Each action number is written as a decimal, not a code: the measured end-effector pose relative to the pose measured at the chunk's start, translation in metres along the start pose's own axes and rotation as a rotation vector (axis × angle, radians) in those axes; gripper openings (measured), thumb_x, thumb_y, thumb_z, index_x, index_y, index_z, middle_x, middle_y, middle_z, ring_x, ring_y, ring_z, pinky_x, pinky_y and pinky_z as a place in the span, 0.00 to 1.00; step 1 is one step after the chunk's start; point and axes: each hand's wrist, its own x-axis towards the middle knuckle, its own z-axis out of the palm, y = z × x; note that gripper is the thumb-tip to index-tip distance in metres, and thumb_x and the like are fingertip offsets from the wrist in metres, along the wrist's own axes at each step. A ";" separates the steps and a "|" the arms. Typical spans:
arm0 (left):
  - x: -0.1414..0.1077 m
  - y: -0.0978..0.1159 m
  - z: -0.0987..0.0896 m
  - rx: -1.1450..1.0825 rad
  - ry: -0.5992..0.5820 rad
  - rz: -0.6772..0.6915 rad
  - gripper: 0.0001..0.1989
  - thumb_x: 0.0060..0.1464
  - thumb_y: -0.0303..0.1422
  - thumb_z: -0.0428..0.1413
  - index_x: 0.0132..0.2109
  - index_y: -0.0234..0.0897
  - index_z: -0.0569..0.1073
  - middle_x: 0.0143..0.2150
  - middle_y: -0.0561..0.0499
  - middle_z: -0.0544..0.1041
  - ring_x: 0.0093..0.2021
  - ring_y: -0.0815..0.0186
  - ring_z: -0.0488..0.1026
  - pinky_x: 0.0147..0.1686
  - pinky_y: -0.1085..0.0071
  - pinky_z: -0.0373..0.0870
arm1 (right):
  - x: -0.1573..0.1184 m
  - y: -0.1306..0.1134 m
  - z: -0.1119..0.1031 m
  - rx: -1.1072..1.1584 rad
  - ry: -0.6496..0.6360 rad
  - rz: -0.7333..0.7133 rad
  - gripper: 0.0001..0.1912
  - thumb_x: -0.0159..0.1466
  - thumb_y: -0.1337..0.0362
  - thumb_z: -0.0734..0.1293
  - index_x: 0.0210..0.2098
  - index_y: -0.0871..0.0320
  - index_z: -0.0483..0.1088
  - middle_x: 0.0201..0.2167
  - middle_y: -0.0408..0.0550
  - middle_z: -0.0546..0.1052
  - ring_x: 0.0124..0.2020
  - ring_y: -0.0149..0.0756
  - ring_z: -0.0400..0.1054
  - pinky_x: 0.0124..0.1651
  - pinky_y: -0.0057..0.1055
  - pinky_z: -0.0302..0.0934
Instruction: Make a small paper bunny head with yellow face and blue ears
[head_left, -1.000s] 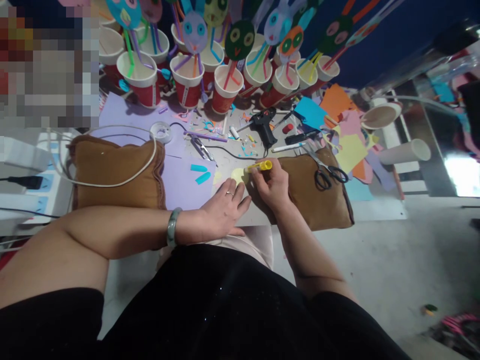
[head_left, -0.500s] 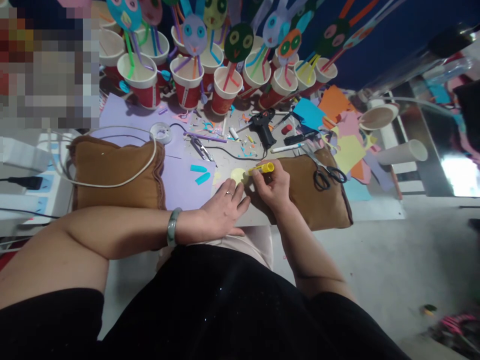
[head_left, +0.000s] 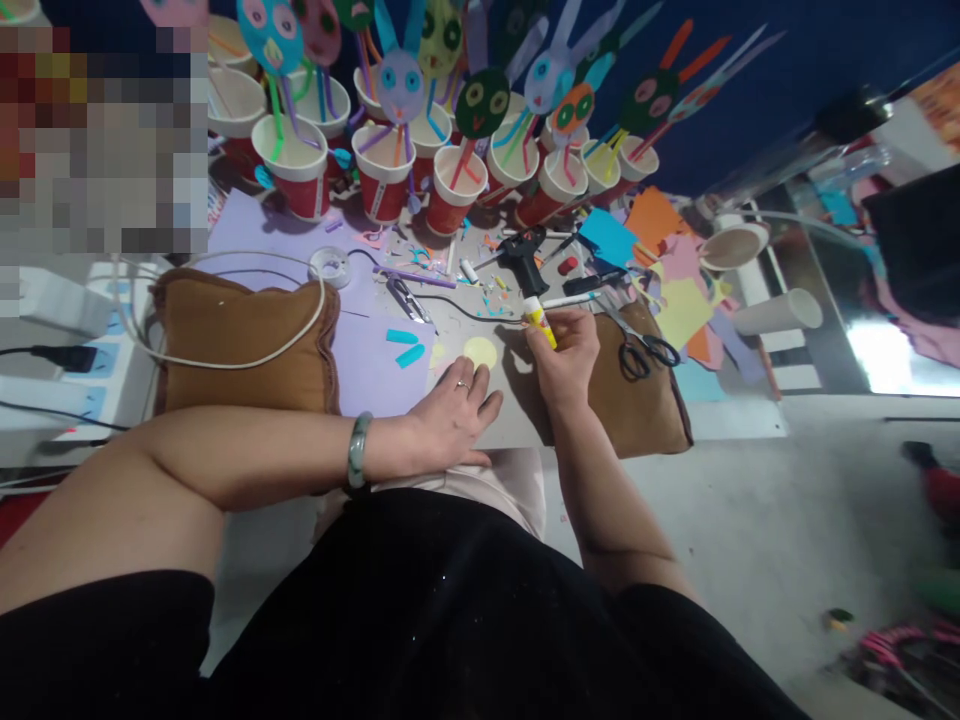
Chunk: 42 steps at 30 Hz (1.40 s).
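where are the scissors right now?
Head view, right side: the scissors lie on the right-hand brown cushion, just right of the right hand and its yellow tube, with yellow paper beyond.

Yellow disc; purple sheet; brown cushion; blurred bundle, perhaps pink.

white cable lies across left brown cushion | scissors rest on right brown cushion | black glue gun lies on surface | black plug sits at power strip
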 end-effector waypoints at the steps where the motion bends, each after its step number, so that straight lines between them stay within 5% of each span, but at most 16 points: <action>1: 0.000 0.000 0.000 0.004 0.004 -0.003 0.47 0.62 0.61 0.50 0.72 0.26 0.62 0.71 0.20 0.61 0.69 0.32 0.64 0.68 0.41 0.52 | 0.001 0.001 0.000 0.009 -0.002 -0.005 0.17 0.60 0.56 0.76 0.43 0.52 0.68 0.37 0.41 0.77 0.35 0.31 0.76 0.41 0.32 0.75; 10: 0.001 0.000 -0.002 -0.002 -0.024 -0.002 0.46 0.63 0.60 0.49 0.73 0.25 0.61 0.72 0.18 0.59 0.70 0.30 0.62 0.69 0.42 0.50 | -0.002 -0.026 -0.010 -0.154 -0.099 -0.026 0.08 0.58 0.61 0.74 0.37 0.55 0.76 0.32 0.43 0.79 0.30 0.32 0.72 0.36 0.32 0.71; 20: 0.002 0.000 -0.003 -0.019 -0.015 -0.008 0.48 0.62 0.61 0.51 0.72 0.24 0.62 0.71 0.20 0.62 0.71 0.33 0.60 0.69 0.42 0.49 | -0.007 -0.045 0.000 -0.297 -0.423 -0.028 0.06 0.59 0.62 0.71 0.35 0.56 0.75 0.30 0.44 0.79 0.29 0.33 0.71 0.36 0.32 0.67; 24: 0.002 -0.001 -0.004 -0.018 -0.028 -0.011 0.47 0.62 0.60 0.51 0.72 0.24 0.61 0.71 0.20 0.61 0.71 0.32 0.61 0.69 0.42 0.50 | -0.004 -0.047 0.005 -0.416 -0.270 -0.057 0.08 0.61 0.58 0.70 0.37 0.55 0.74 0.31 0.46 0.80 0.31 0.36 0.72 0.40 0.34 0.69; 29: 0.002 -0.001 0.002 -0.017 -0.002 0.003 0.47 0.62 0.61 0.49 0.73 0.26 0.61 0.72 0.21 0.60 0.71 0.33 0.61 0.69 0.41 0.51 | 0.007 -0.035 0.000 -0.188 -0.090 0.064 0.15 0.56 0.53 0.74 0.36 0.54 0.70 0.31 0.45 0.80 0.33 0.38 0.75 0.38 0.35 0.71; 33: 0.002 0.000 0.006 -0.019 0.022 0.006 0.46 0.63 0.60 0.50 0.72 0.27 0.62 0.72 0.22 0.60 0.71 0.33 0.62 0.69 0.41 0.51 | 0.017 -0.036 -0.007 0.104 -0.193 0.206 0.21 0.56 0.47 0.75 0.42 0.51 0.70 0.35 0.45 0.82 0.36 0.39 0.79 0.44 0.40 0.73; 38: 0.001 0.001 0.006 -0.027 0.029 0.013 0.46 0.63 0.59 0.51 0.73 0.26 0.61 0.72 0.20 0.59 0.71 0.32 0.61 0.68 0.39 0.51 | 0.019 -0.052 -0.007 0.257 -0.527 0.237 0.24 0.61 0.40 0.70 0.44 0.52 0.72 0.37 0.49 0.83 0.41 0.44 0.80 0.50 0.47 0.74; 42: 0.000 0.001 0.007 -0.002 0.070 0.019 0.46 0.63 0.59 0.51 0.72 0.25 0.61 0.70 0.19 0.63 0.69 0.33 0.65 0.68 0.40 0.52 | 0.028 -0.043 -0.003 0.093 -0.437 0.116 0.21 0.62 0.44 0.71 0.45 0.50 0.68 0.41 0.47 0.83 0.43 0.41 0.78 0.50 0.45 0.73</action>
